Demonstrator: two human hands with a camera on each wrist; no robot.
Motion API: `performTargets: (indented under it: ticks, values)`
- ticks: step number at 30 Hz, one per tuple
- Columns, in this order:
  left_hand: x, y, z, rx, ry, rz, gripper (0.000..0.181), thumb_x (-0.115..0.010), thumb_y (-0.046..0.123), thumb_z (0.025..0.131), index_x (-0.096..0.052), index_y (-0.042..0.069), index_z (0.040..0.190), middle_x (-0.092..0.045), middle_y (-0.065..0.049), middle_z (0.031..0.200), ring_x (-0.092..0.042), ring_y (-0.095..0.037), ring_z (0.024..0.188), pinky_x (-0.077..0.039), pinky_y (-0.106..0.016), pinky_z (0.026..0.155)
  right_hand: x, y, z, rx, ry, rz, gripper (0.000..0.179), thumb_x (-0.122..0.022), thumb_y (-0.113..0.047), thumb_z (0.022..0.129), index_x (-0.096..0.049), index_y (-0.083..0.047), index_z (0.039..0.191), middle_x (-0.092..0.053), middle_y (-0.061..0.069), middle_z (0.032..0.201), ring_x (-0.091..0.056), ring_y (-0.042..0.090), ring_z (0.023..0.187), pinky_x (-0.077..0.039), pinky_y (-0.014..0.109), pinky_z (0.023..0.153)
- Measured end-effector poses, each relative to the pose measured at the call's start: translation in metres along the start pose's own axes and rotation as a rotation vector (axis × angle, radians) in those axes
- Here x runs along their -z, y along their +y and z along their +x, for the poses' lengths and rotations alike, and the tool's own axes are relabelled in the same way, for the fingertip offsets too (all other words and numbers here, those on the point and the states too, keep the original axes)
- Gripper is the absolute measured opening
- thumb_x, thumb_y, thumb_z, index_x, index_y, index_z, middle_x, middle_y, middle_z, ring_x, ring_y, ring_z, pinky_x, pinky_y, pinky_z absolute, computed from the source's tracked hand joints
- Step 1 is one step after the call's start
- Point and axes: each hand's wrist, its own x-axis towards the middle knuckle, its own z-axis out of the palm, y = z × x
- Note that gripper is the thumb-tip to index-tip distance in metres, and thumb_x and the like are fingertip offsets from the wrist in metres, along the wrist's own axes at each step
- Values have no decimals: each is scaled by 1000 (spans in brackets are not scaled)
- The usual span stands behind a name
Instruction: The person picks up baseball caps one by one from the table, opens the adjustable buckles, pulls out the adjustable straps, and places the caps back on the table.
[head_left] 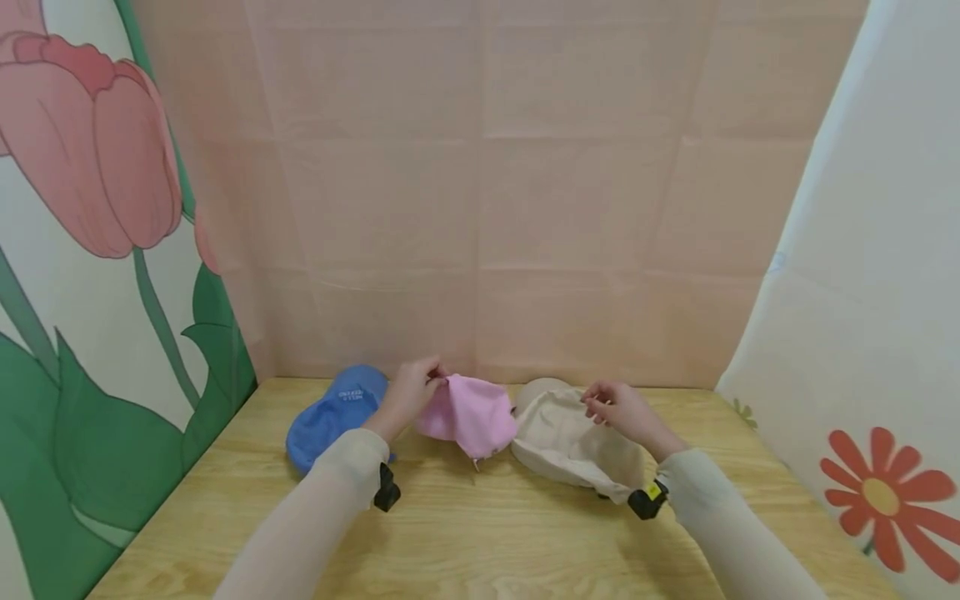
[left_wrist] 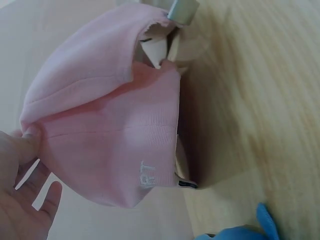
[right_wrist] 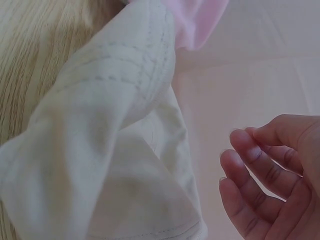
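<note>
While the left hand (head_left: 408, 398) reaches toward the far edge of the tabletop (head_left: 465, 533), its thumb (left_wrist: 30, 141) and forefinger pinch the crown of a pink cap (head_left: 483, 417); the other fingers (left_wrist: 51, 200) that show from the left wrist stand spread, away from the fabric. That cap is close to the far edge, about midway between the left and right edges, with its opening turned down and pale stitched letters (left_wrist: 147, 174) near its rim. From where I stand, I can't quite tell whether the rim touches the wood.

Just beside it, on the side toward the right edge, lies a beige cap (head_left: 558, 425), soft and folded. The right hand (head_left: 626, 410) hovers over it without gripping anything: its fingers (right_wrist: 268, 171) are loosely curved, the thumb close to the forefinger, and the right wrist view shows a gap between them and the beige fabric.

Near the far left corner sits a blue cap (head_left: 326, 429) with white lettering on it, next to the left forearm. Both arms come in over the near edge in pale sleeves (head_left: 300, 521), each wrist wearing a small black device (head_left: 387, 488). Beyond the far edge hangs a creased pinkish cloth (head_left: 480, 192).
</note>
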Motion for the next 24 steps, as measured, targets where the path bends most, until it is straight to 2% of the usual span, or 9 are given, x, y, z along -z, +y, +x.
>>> performTargets:
  ticks: [8, 14, 17, 21, 24]
  values:
    - [-2, -6, -16, -11, -24, 34, 4, -69, 5, 88, -67, 8, 89, -72, -6, 94, -68, -22, 91, -55, -32, 77, -4, 1, 1, 1, -11, 8, 16, -55, -16, 99, -62, -3, 106, -67, 12, 87, -64, 25, 75, -53, 32, 65]
    - [-7, -9, -27, 12, -43, -32, 10, -68, 1, 87, -65, 11, 86, -70, -3, 93, -67, -20, 93, -54, -32, 79, -5, 0, 0, 1, -20, 16, 18, -55, -18, 99, -61, -3, 107, -67, 16, 90, -65, 26, 76, -53, 32, 66]
    - [-9, -10, -30, 24, -58, -27, 11, -68, 2, 88, -64, 11, 85, -70, -2, 93, -67, -19, 94, -54, -32, 79, -5, 0, 1, 1, -22, 13, 19, -55, -19, 99, -61, -3, 107, -67, 15, 90, -65, 26, 76, -53, 32, 66]
    - [-7, -9, -34, 5, -72, 24, 11, -68, 4, 88, -64, 13, 85, -69, -1, 92, -66, -17, 91, -54, -30, 77, -6, -2, 1, 0, -27, 15, 18, -55, -18, 99, -61, -3, 107, -67, 13, 90, -64, 24, 76, -53, 32, 66]
    - [-6, -8, -39, -44, -73, 63, 13, -69, 2, 87, -62, 13, 82, -68, 0, 87, -64, -14, 84, -53, -28, 73, -7, -4, 1, -1, -33, 18, 17, -54, -17, 99, -62, -3, 106, -68, 12, 90, -64, 23, 76, -53, 32, 67]
